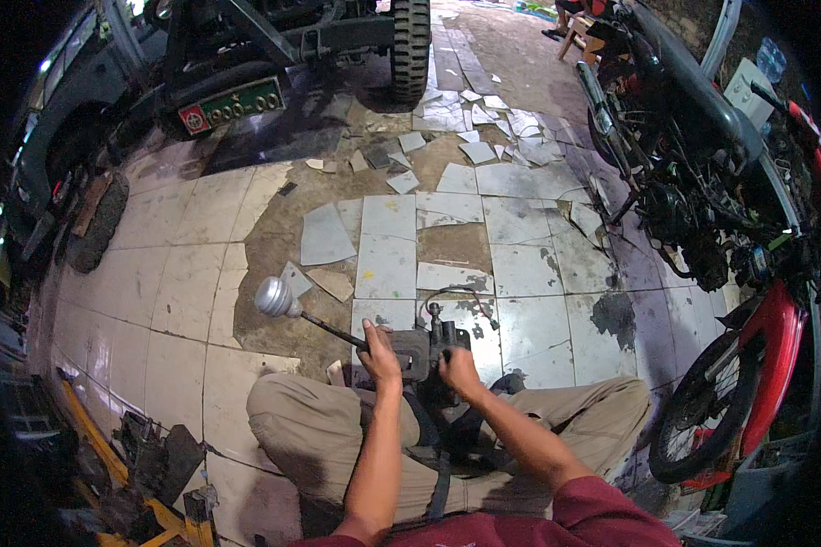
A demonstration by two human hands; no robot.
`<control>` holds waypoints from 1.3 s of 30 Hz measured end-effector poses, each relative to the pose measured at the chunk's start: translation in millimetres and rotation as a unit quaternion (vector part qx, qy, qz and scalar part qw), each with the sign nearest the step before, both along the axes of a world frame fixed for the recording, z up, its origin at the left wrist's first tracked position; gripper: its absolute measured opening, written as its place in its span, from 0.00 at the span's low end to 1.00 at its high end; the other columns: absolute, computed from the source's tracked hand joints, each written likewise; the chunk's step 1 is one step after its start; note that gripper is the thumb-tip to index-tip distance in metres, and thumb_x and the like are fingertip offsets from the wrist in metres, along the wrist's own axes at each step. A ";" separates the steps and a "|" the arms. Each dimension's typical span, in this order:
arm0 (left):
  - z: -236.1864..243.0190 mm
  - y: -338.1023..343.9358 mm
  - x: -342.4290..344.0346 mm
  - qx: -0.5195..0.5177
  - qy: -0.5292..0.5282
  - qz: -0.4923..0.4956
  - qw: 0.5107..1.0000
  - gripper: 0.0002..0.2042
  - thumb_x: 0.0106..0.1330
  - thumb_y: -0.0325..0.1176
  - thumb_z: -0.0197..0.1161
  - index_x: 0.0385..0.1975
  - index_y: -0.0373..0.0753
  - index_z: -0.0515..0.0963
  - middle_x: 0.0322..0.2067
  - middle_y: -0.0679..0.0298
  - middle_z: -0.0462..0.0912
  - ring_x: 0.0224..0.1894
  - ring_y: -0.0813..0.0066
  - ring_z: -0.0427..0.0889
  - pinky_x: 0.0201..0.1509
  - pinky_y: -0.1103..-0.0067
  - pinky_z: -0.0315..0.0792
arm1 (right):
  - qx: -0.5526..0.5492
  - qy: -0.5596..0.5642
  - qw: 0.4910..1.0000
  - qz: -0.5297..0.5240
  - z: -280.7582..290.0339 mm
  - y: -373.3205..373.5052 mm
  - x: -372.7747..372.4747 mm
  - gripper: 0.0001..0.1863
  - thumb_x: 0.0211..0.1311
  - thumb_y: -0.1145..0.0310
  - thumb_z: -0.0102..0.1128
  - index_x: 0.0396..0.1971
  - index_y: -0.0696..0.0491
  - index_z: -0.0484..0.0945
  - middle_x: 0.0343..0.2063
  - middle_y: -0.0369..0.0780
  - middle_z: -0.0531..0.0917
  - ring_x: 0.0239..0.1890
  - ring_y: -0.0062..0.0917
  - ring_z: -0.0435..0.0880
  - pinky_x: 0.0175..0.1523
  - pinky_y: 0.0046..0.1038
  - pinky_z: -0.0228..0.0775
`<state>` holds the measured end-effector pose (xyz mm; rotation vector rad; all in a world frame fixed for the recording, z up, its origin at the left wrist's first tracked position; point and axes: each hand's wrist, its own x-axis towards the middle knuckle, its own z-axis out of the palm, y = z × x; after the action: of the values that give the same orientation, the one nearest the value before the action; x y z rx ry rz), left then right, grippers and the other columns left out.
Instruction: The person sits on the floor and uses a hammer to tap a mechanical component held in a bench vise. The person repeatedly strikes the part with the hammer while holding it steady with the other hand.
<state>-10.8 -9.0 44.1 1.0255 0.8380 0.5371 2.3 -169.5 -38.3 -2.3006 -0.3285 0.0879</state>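
I sit cross-legged with a dark metal and black assembly (416, 349) in front of my lap; it looks like a gear shifter. From its left side a thin black rod (327, 328) sticks out, ending in a rounded, ribbed silver knob (275, 296). My left hand (380, 356) is closed round the assembly's left side where the rod meets it, thumb pointing up. At the right side, my right hand (459, 370) is closed against a black part; its fingertips are mostly hidden. A thin dark cable (465, 291) loops out beyond the assembly onto the tiles.
Broken tile pieces (465, 150) lie across the cracked floor ahead. A vehicle with a treaded tyre (411, 50) stands far left. Along the right side is a motorcycle (684, 155), with a wheel under a red fender (779, 356) nearer me. A yellow metal frame (96, 433) stands near left.
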 end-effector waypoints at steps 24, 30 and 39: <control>-1.7 0.2 -0.8 -0.010 -0.023 0.007 1.000 0.26 0.66 0.53 0.53 0.16 0.36 0.71 0.15 0.76 0.59 0.18 0.85 0.55 0.22 0.81 0.49 | -0.022 0.000 1.000 0.001 -26.2 -16.2 4.4 0.11 0.54 0.70 0.58 0.28 0.64 0.77 0.25 0.55 0.79 0.31 0.50 0.79 0.35 0.41 0.71; -1.7 2.3 -2.3 -0.026 -0.005 -0.005 1.000 0.27 0.67 0.54 0.50 0.16 0.36 0.71 0.15 0.77 0.56 0.18 0.86 0.53 0.22 0.82 0.46 | 0.029 -0.009 0.999 0.014 -5.9 -7.2 -5.6 0.09 0.53 0.71 0.58 0.29 0.64 0.77 0.25 0.55 0.79 0.32 0.51 0.78 0.35 0.42 0.69; 1.4 1.3 0.0 0.010 -0.016 -0.005 1.000 0.26 0.69 0.54 0.46 0.17 0.38 0.71 0.13 0.77 0.52 0.15 0.86 0.50 0.20 0.82 0.46 | 0.019 -0.011 1.000 -0.003 -15.8 -9.6 -2.3 0.07 0.52 0.74 0.58 0.26 0.63 0.76 0.24 0.56 0.78 0.32 0.51 0.78 0.35 0.43 0.69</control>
<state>-10.8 -7.7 45.5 1.0359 0.8004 0.5534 0.0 -179.1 -54.1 -2.2659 -0.3317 0.0535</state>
